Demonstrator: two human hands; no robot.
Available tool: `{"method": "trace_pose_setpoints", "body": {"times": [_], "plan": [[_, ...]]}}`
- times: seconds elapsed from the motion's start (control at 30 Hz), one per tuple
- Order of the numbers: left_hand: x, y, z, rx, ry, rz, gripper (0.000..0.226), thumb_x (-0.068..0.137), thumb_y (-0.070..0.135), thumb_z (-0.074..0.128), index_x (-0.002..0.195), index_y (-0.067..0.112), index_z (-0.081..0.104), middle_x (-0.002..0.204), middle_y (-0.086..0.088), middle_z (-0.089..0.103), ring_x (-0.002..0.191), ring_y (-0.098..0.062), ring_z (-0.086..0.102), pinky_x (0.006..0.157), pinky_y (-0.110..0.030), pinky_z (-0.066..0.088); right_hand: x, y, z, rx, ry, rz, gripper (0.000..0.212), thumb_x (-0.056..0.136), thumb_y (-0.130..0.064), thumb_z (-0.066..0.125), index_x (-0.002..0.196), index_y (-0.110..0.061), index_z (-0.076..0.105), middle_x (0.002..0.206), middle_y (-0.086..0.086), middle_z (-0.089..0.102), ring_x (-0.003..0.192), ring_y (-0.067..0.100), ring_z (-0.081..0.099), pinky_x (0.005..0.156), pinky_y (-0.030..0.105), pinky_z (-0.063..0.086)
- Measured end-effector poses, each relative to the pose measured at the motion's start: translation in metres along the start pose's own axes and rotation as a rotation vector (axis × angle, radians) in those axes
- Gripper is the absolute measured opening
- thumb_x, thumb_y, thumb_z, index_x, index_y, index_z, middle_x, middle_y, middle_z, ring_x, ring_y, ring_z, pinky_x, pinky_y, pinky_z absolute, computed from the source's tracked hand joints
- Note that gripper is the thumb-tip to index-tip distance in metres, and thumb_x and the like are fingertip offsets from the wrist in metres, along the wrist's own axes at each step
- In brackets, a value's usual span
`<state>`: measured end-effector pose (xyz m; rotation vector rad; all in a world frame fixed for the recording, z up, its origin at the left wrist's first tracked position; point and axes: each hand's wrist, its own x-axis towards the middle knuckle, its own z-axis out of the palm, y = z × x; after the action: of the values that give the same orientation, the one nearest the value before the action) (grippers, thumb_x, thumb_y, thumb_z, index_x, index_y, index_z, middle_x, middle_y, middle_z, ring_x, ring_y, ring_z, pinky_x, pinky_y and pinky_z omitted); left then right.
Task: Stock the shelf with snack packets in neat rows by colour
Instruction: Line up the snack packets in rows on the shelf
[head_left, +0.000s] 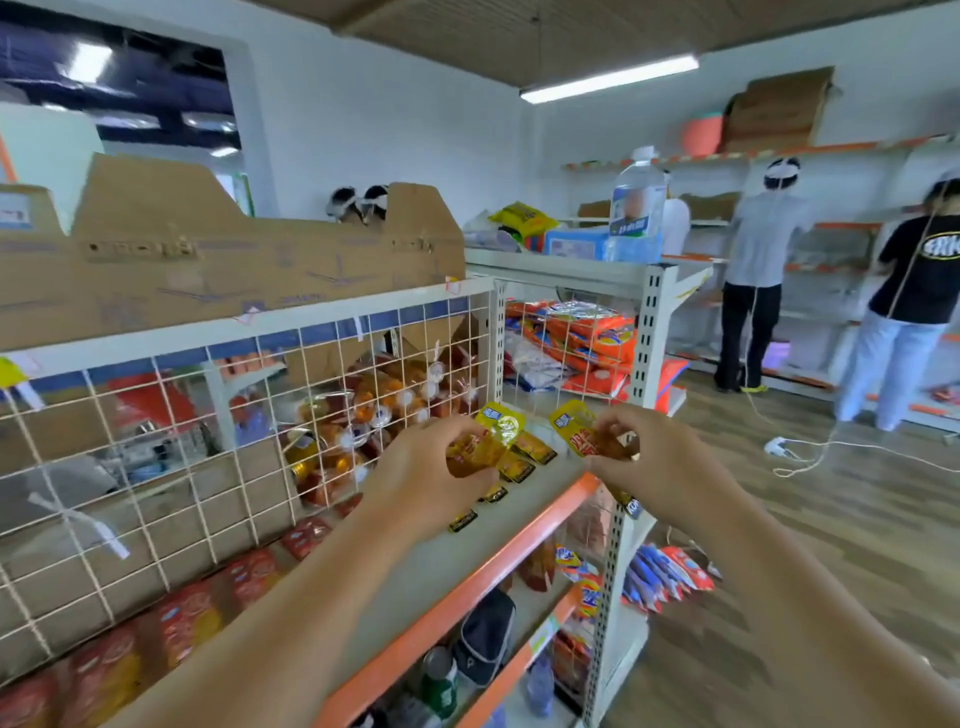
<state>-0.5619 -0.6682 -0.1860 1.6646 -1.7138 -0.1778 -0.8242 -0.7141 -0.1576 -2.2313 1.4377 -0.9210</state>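
My left hand (426, 467) pinches a yellow snack packet (488, 434) just above the grey shelf (457, 551) with the orange front edge. A second yellow packet (576, 428) is pinched by my right hand (644, 457), a little to the right, over the shelf's end. Several yellow-and-black packets (524, 460) lie in a row on the shelf under my left hand. Red packets (187, 618) line the shelf's back along the white wire grid (249, 415).
Behind the grid sit more orange-red packets (374, 410) and a cardboard box (208, 260). Lower shelves hold bottles and a dark bag (483, 634). Two people stand at the far wall shelves, right. A white cable (810, 452) lies on the wooden floor.
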Motion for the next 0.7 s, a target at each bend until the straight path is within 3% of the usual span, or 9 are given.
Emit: {"method": "trace_pose_setpoints", "body": {"times": [0.1, 0.3, 0.43, 0.57, 0.63, 0.7], "plan": [[0.022, -0.021, 0.023, -0.047, 0.019, -0.027, 0.047, 0.084, 0.052, 0.078, 0.128, 0.045, 0.061, 0.123, 0.02, 0.061, 0.11, -0.005, 0.058, 0.088, -0.028, 0.05, 0.028, 0.017, 0.021, 0.001, -0.029, -0.006, 0.024, 0.082, -0.04, 0.079, 0.098, -0.04, 0.061, 0.104, -0.02, 0.058, 0.09, 0.0, 0.055, 0.078, 0.029, 0.042], [0.064, -0.08, 0.064, -0.112, 0.055, -0.112, 0.048, 0.083, 0.056, 0.077, 0.127, 0.046, 0.061, 0.119, 0.02, 0.062, 0.106, 0.0, 0.059, 0.085, -0.02, 0.049, 0.102, 0.05, 0.074, -0.003, -0.103, 0.031, 0.026, 0.081, -0.041, 0.079, 0.1, -0.04, 0.061, 0.103, -0.016, 0.061, 0.094, 0.006, 0.059, 0.081, 0.03, 0.045], [0.08, -0.118, 0.088, -0.098, 0.052, -0.188, 0.048, 0.082, 0.061, 0.073, 0.126, 0.045, 0.061, 0.11, 0.02, 0.062, 0.099, -0.002, 0.06, 0.081, -0.029, 0.052, 0.138, 0.068, 0.12, -0.003, -0.088, 0.068, 0.024, 0.079, -0.04, 0.08, 0.097, -0.037, 0.064, 0.094, -0.019, 0.064, 0.085, 0.0, 0.059, 0.075, 0.029, 0.048], [0.082, -0.145, 0.117, -0.11, -0.011, -0.266, 0.05, 0.082, 0.062, 0.069, 0.128, 0.045, 0.058, 0.11, 0.018, 0.064, 0.09, -0.002, 0.063, 0.077, -0.025, 0.051, 0.162, 0.087, 0.165, -0.023, -0.149, 0.077, 0.027, 0.078, -0.041, 0.079, 0.1, -0.032, 0.065, 0.095, -0.012, 0.067, 0.084, 0.007, 0.061, 0.067, 0.019, 0.041], [0.079, -0.154, 0.134, -0.11, -0.009, -0.303, 0.05, 0.08, 0.063, 0.067, 0.126, 0.046, 0.058, 0.107, 0.018, 0.064, 0.084, -0.002, 0.064, 0.073, -0.021, 0.049, 0.171, 0.098, 0.185, -0.045, -0.195, 0.061, 0.033, 0.078, -0.045, 0.077, 0.105, -0.031, 0.065, 0.1, -0.01, 0.065, 0.089, 0.011, 0.061, 0.07, 0.024, 0.042], [0.074, -0.161, 0.152, -0.115, 0.021, -0.357, 0.048, 0.08, 0.062, 0.068, 0.124, 0.045, 0.06, 0.107, 0.021, 0.062, 0.091, 0.002, 0.061, 0.077, -0.018, 0.047, 0.184, 0.11, 0.204, -0.057, -0.232, 0.015, 0.039, 0.077, -0.049, 0.074, 0.109, -0.03, 0.064, 0.101, -0.009, 0.06, 0.094, 0.014, 0.06, 0.076, 0.027, 0.043]]}}
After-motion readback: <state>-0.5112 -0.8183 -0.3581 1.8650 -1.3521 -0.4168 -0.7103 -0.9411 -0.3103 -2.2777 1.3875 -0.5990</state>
